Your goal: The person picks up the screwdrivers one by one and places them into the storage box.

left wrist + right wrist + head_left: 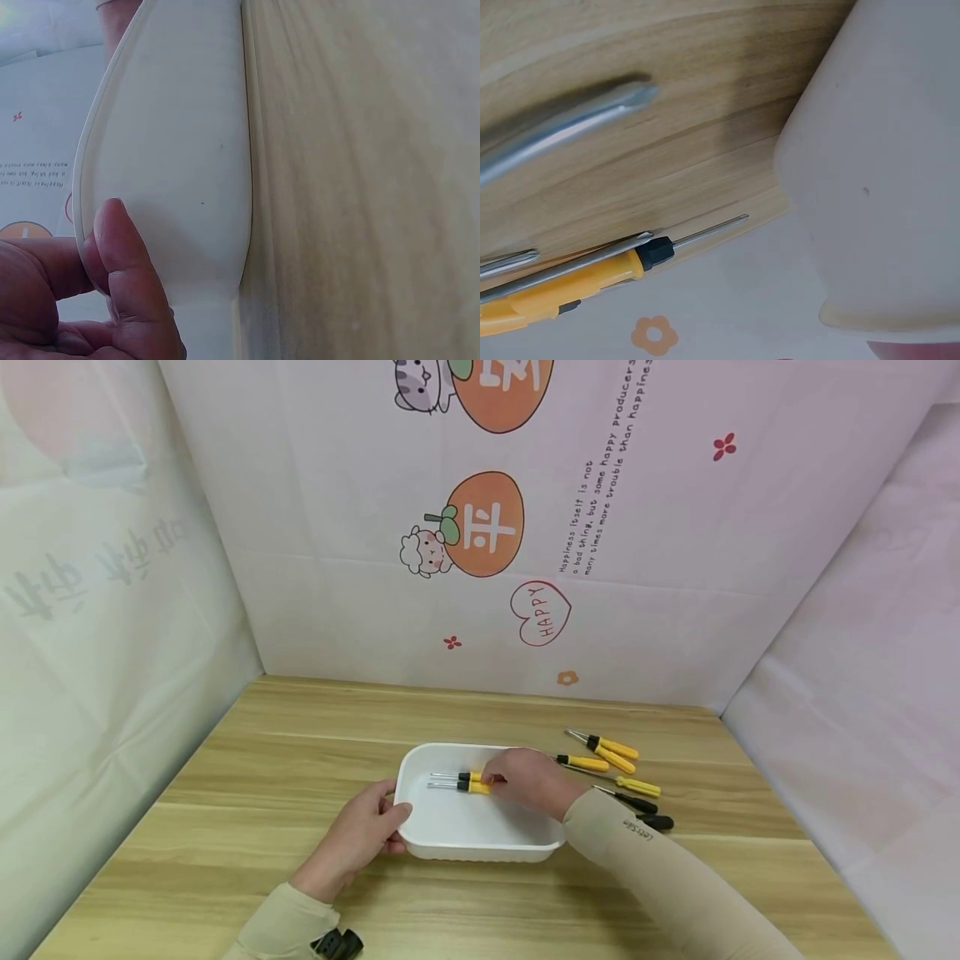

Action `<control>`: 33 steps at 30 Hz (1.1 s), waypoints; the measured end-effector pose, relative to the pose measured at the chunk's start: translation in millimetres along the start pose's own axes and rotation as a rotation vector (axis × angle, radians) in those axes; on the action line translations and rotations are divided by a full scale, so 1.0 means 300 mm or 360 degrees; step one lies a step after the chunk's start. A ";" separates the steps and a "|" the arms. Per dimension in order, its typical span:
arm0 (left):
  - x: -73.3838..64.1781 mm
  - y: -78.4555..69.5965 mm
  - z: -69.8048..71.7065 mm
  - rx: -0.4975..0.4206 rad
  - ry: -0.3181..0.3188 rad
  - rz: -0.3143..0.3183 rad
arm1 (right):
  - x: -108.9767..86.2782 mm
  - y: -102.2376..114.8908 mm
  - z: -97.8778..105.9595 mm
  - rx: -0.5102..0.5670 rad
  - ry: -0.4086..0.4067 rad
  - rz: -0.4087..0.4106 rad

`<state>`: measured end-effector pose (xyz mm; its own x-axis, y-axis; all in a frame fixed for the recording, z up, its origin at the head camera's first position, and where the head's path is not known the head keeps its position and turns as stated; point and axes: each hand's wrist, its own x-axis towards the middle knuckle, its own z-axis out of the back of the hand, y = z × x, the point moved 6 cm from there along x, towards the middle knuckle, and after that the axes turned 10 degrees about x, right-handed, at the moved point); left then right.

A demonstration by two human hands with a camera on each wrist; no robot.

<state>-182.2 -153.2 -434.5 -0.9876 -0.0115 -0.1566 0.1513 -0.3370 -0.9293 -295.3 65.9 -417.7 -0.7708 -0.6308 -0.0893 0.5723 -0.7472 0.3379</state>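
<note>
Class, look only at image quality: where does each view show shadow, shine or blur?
Head view: mostly even light, with soft shadow on the wooden table near the right sleeve; left wrist view: hazy, wood grain soft; right wrist view: a bright streak along the nearest screwdriver shaft, shadow above it, and darker wood beside the white tray.

Eight screwdrivers (619,749): six yellow, two black; one tray (465,824).

Pale wood-grain tabletop (480,902), enclosed by a white back sheet (337,527), a left sheet (112,652) and a right sheet (862,635). The back sheet bears orange fruits (486,525), cartoon animals (426,553), a red heart outline (540,613), small flowers (567,678) and black lettering (615,477). Lighting is diffuse.
</note>
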 end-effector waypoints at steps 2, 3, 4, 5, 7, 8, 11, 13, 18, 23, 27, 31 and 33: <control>-0.001 0.000 0.000 0.0001 0.0003 0.0000 | -0.002 0.001 0.002 0.0013 0.0002 -0.0002; -0.002 0.000 0.000 0.0000 0.0003 0.0000 | -0.002 0.000 0.002 0.0017 0.0000 -0.0005; -0.002 0.000 0.000 -0.0001 0.0004 0.0000 | -0.003 0.000 0.003 0.0022 -0.0004 -0.0003; -0.002 0.001 0.000 -0.0002 0.0005 -0.0001 | -0.004 0.000 0.003 0.0032 -0.0008 -0.0004; -0.003 0.002 -0.001 -0.0004 0.0007 -0.0002 | -0.006 -0.001 0.006 0.0050 -0.0020 -0.0003; -0.003 0.002 -0.001 -0.0005 0.0008 -0.0002 | -0.006 -0.004 0.006 0.0058 -0.0027 -0.0003; -0.005 0.002 -0.001 -0.0001 0.0008 -0.0003 | -0.009 -0.009 0.012 0.0089 -0.0046 -0.0010; -0.006 0.002 -0.001 0.0004 0.0006 -0.0002 | -0.012 -0.013 0.016 0.0102 -0.0053 -0.0017; -0.007 0.001 -0.002 0.0011 0.0001 0.0002 | -0.021 -0.019 0.035 0.0155 -0.0065 -0.0048; -0.007 0.001 -0.001 0.0016 -0.0002 0.0004 | -0.033 -0.017 0.056 0.0244 -0.0072 -0.0062; -0.008 0.000 0.000 0.0015 -0.0002 0.0004 | -0.041 -0.018 0.072 0.0299 -0.0093 -0.0052; -0.009 -0.002 0.001 0.0012 -0.0001 0.0004 | -0.051 -0.022 0.087 0.0353 -0.0107 -0.0057; -0.008 -0.003 0.001 0.0015 0.0002 0.0004 | -0.055 -0.024 0.096 0.0370 -0.0113 -0.0067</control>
<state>-179.9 -153.0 -433.2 -0.9871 -0.0115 -0.1594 0.1535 -0.3458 -0.9257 -294.7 87.8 -391.7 -0.8151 -0.5777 -0.0443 0.4659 -0.6990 0.5425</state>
